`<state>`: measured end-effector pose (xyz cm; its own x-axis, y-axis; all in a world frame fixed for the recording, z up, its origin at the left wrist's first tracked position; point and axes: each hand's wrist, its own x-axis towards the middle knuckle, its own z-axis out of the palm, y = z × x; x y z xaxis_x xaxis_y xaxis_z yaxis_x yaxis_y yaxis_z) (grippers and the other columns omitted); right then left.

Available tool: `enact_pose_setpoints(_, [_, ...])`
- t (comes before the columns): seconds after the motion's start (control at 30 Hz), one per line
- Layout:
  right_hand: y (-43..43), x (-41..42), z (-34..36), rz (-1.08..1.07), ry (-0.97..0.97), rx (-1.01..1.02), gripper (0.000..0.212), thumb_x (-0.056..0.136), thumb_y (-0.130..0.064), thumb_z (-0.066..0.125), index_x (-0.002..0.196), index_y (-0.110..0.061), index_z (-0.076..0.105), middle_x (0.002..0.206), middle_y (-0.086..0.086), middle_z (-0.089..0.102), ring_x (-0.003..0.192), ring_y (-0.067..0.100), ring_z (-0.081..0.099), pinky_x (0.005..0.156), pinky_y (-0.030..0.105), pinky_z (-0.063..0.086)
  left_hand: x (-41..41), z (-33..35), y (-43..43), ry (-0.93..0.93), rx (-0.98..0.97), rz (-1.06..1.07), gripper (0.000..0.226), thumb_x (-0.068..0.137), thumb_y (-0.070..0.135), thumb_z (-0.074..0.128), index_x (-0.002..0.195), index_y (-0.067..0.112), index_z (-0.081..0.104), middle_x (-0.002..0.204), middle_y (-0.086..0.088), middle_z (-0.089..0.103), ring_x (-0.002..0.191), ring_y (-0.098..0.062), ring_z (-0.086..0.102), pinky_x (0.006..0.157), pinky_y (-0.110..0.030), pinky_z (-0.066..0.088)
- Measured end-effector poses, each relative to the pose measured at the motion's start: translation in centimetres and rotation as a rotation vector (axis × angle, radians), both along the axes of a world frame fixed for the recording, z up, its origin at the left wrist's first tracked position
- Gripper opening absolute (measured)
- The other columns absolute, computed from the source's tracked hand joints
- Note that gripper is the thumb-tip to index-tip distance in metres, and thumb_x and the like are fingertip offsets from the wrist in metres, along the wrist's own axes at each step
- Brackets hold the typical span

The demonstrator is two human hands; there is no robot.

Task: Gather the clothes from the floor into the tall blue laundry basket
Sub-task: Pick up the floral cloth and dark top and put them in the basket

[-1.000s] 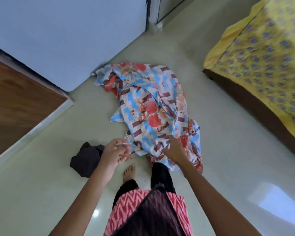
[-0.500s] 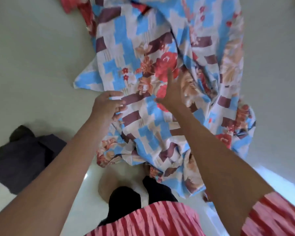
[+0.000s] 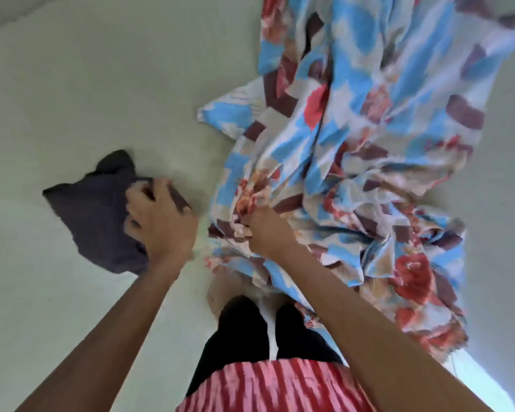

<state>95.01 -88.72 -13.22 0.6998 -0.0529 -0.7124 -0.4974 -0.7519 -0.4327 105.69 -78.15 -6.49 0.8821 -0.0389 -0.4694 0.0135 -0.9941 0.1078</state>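
A large floral cloth (image 3: 369, 138) in blue, white, red and maroon lies spread over the pale floor on the right. My right hand (image 3: 265, 233) is closed on a bunched fold at its near edge. To the left lies a small dark grey garment (image 3: 92, 209). My left hand (image 3: 158, 221) rests on its right side, with the fingers curled into the fabric. The blue laundry basket is not in view.
The pale glossy floor (image 3: 87, 99) fills the left and top. My own legs in black trousers (image 3: 241, 331) stand right below the cloth's near edge, and the cloth partly covers my feet. A bright reflection marks the floor at the lower right.
My left hand has left the floral cloth and moved left onto the dark garment. My right hand, flat on the cloth before, has pulled back and closed on a fold. The view has dipped lower.
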Motion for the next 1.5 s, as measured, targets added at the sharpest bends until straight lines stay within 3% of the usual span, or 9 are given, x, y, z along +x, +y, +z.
enact_pose_setpoints(0.2, [-4.5,2.9,-3.5,-0.307,-0.12,-0.518,0.102,0.074,-0.034,0.072,0.147,-0.044,0.002,0.159,0.019,0.001,0.139,0.056,0.004,0.098,0.078,0.017,4.6,-4.2,8.4,-0.079,0.222,0.562,0.117,0.067,0.04,0.079,0.148,0.037,-0.006,0.158,-0.015,-0.013,0.145,-0.041,0.004,0.109,-0.065,0.017])
enact_pose_setpoints(0.33, [-7.6,4.9,-6.8,-0.398,0.039,-0.506,0.097,0.077,-0.029,0.07,0.148,-0.039,0.005,0.154,0.03,0.003,0.14,0.049,0.016,0.107,0.063,0.028,5.3,-8.8,10.9,0.149,-0.38,1.046,0.133,0.042,0.046,0.089,0.148,0.037,0.01,0.152,-0.004,0.029,0.13,-0.032,0.044,0.098,-0.054,0.045])
enact_pose_setpoints(0.5, [-3.0,5.4,-3.2,-0.22,0.149,-0.155,0.037,0.089,-0.015,0.056,0.121,0.002,0.055,0.126,0.025,0.057,0.115,0.038,0.055,0.092,0.037,0.042,2.7,-6.5,8.1,0.344,-0.652,1.111,0.057,0.072,0.012,0.074,0.126,0.014,0.056,0.113,-0.009,0.065,0.085,-0.025,0.065,0.052,-0.035,0.057])
enact_pose_setpoints(0.67, [0.5,2.6,6.1,-0.206,0.411,0.152,0.05,0.08,-0.027,0.069,0.123,-0.003,0.057,0.119,0.016,0.062,0.114,0.029,0.058,0.08,0.029,0.04,0.3,2.5,8.4,0.285,-0.607,1.035,0.05,0.072,0.01,0.073,0.12,0.013,0.058,0.107,-0.006,0.064,0.084,-0.025,0.063,0.073,-0.038,0.056])
enact_pose_setpoints(0.87, [1.0,-0.4,24.5,-0.505,0.422,0.324,0.055,0.057,-0.021,0.067,0.101,0.011,0.063,0.08,0.011,0.056,0.072,0.019,0.055,0.065,0.031,0.04,-3.2,19.2,14.9,0.229,-0.654,1.187,0.053,0.08,0.011,0.068,0.13,0.012,0.051,0.121,-0.013,0.06,0.096,-0.027,0.058,0.083,-0.041,0.05])
enact_pose_setpoints(0.97, [2.8,-1.3,35.1,-0.589,0.387,0.406,0.011,0.075,-0.001,0.063,0.084,0.004,0.063,0.072,0.012,0.056,0.054,0.014,0.052,0.061,0.031,0.04,-6.4,28.5,18.7,0.158,-0.746,1.305,0.053,0.082,0.01,0.066,0.132,0.012,0.051,0.129,-0.015,0.058,0.103,-0.03,0.059,0.085,-0.041,0.05])
enact_pose_setpoints(1.13, [9.7,-2.1,51.0,-0.571,0.33,0.518,0.025,0.082,0.006,0.058,0.069,-0.014,0.05,0.064,0.006,0.054,0.053,0.017,0.051,0.054,0.028,0.041,-13.4,42.2,25.3,0.013,-0.942,1.51,0.044,0.087,0.007,0.06,0.13,0.007,0.052,0.115,-0.012,0.059,0.08,-0.024,0.06,0.045,-0.019,0.053])
enact_pose_setpoints(1.33, [20.8,-2.9,59.7,-0.503,0.223,0.655,0.017,0.081,0.007,0.058,0.085,-0.009,0.06,0.067,0.003,0.06,0.045,0.005,0.058,0.052,0.02,0.047,-19.9,49.3,34.1,-0.068,-1.178,1.631,0.028,0.091,0.008,0.053,0.119,0.008,0.054,0.1,-0.01,0.063,0.06,-0.01,0.065,0.048,-0.02,0.055])
enact_pose_setpoints(1.5, [33.0,-2.2,64.6,-0.474,0.169,0.775,0.022,0.085,0.007,0.053,0.073,-0.012,0.053,0.038,-0.009,0.056,0.033,0.003,0.052,0.041,0.015,0.044,-22.3,55.3,42.3,-0.184,-1.376,1.579,0.007,0.09,0.011,0.053,0.09,0.014,0.059,0.066,0.001,0.064,0.053,-0.011,0.063,0.045,-0.02,0.05])
